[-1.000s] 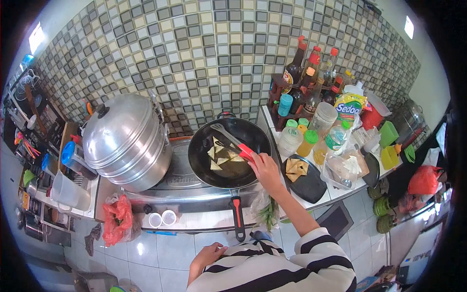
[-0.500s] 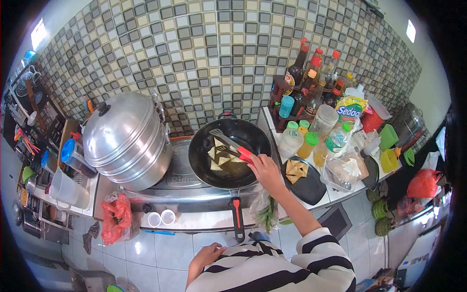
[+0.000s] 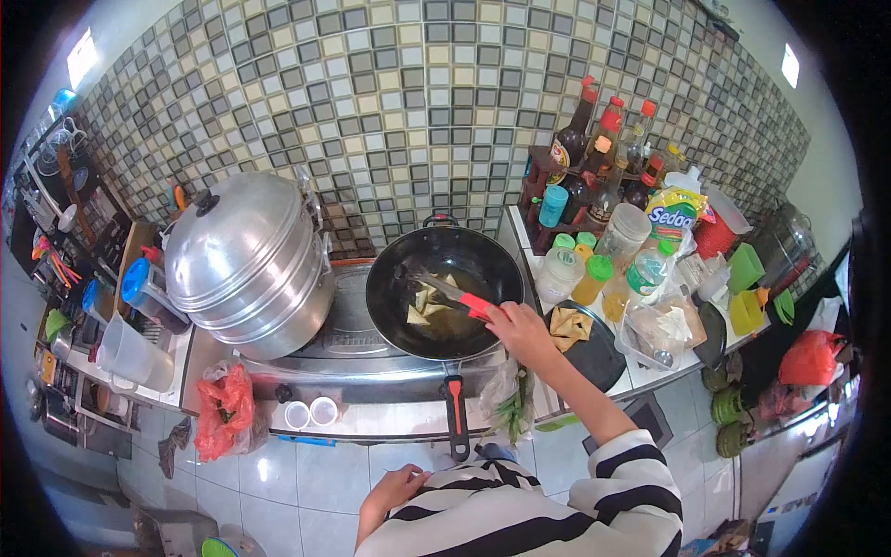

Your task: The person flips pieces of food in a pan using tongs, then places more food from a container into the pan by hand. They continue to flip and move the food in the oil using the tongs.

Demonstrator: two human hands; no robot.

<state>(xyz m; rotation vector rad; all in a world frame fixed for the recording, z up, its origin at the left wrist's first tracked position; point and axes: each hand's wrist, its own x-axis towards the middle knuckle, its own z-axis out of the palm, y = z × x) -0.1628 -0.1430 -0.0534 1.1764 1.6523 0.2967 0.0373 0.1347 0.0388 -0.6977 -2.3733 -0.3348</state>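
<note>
Fingers (image 3: 501, 317) of the right hand (image 3: 522, 332) are wrapped round the red grip of a metal slotted turner (image 3: 455, 295). Its head is down among pale triangular pieces (image 3: 425, 304) in the round black wok (image 3: 390, 278). They look barely coloured, so I'd say early days. More folded pieces (image 3: 568, 325) wait on the black plate (image 3: 599, 362). Left hand (image 3: 397, 485) sits low by the striped shirt, can't tell its grip. The burner's hidden.
</note>
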